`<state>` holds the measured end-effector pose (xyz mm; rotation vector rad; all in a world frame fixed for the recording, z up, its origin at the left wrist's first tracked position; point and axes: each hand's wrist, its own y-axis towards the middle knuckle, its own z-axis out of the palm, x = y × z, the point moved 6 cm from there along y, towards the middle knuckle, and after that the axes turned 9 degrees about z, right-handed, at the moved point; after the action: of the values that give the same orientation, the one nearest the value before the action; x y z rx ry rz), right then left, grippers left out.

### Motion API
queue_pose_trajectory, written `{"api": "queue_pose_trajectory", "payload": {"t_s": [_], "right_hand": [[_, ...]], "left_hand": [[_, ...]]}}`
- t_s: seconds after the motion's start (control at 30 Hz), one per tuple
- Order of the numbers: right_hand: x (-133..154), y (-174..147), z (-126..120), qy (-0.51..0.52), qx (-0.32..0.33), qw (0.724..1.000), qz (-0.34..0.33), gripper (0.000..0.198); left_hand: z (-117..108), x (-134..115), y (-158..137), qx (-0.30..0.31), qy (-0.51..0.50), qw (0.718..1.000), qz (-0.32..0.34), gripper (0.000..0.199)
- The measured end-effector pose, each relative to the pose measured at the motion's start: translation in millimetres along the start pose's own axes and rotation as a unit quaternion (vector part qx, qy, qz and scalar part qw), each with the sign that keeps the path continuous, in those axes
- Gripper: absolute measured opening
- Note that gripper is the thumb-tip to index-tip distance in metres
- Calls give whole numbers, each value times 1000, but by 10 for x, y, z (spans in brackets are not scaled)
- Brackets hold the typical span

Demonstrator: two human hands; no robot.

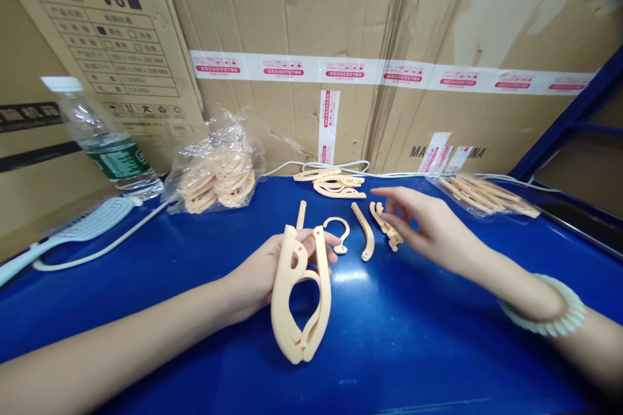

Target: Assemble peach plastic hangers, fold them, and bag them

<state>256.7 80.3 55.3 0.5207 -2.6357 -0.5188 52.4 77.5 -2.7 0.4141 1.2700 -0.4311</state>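
Note:
My left hand [257, 272] grips a folded beige plastic folding hanger [280, 301], its two arms pointing down toward me. Just beyond its fingertips lies a loose hanger hook [346, 230], and a narrow hanger arm piece [302, 213] lies behind the hand. My right hand [428, 224] hovers at the small beige hanger parts [392, 233], index finger stretched and thumb apart. Its thumb is close over those parts; I cannot tell whether it touches them. Between both hands rests a curved hanger arm [364, 233].
Folded hangers [335, 185] lie at the back of the blue table [379, 350]. Bagged hanger parts stand at left [219, 175] and right [487, 194]. A water bottle [114, 149], a pale hairbrush [92, 224] and a white cable [107, 253] are at left. Cardboard [292, 13] walls the back.

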Motion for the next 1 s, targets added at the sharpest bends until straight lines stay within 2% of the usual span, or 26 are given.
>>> {"api": "queue_pose_trajectory", "payload": {"t_s": [0.07, 0.13, 0.17, 0.23, 0.3, 0.57, 0.67, 0.77, 0.87, 0.93, 1.0], "right_hand": [[435, -171, -20, 42, -13, 990, -134, 33], [810, -376, 16, 34, -1, 968, -249, 27], [949, -471, 78, 11, 28, 956, -293, 26], [1134, -639, 161, -5, 49, 923, -382, 25], [1179, -710, 220, -4, 48, 906, -421, 27], [1070, -578, 282, 20, 32, 928, -371, 32], [1050, -585, 295, 8, 27, 931, -363, 31], [1012, -598, 340, -25, 18, 933, -358, 32], [973, -605, 388, -65, 3, 935, -349, 31], [957, -607, 402, -94, -12, 935, -343, 29], [943, -598, 399, -124, -30, 936, -329, 30]], "left_hand": [[-11, 18, 7, -15, -6, 1000, -9, 25], [-24, 42, 14, -24, -11, 999, -18, 23], [-31, 53, 15, -27, -14, 999, -22, 23], [-46, 75, 15, -35, -17, 999, -30, 24], [-57, 89, 10, -46, -17, 998, -35, 26], [-4, 32, -4, -78, -94, 992, -34, 29], [14, 32, -6, -77, -108, 991, -31, 37], [46, 44, -13, -31, -39, 999, -11, 32], [62, 35, -39, 11, 106, 994, 28, 26], [46, 18, -60, 4, 178, 983, 47, 28], [33, 1, -76, -7, 203, 977, 60, 32]]}}
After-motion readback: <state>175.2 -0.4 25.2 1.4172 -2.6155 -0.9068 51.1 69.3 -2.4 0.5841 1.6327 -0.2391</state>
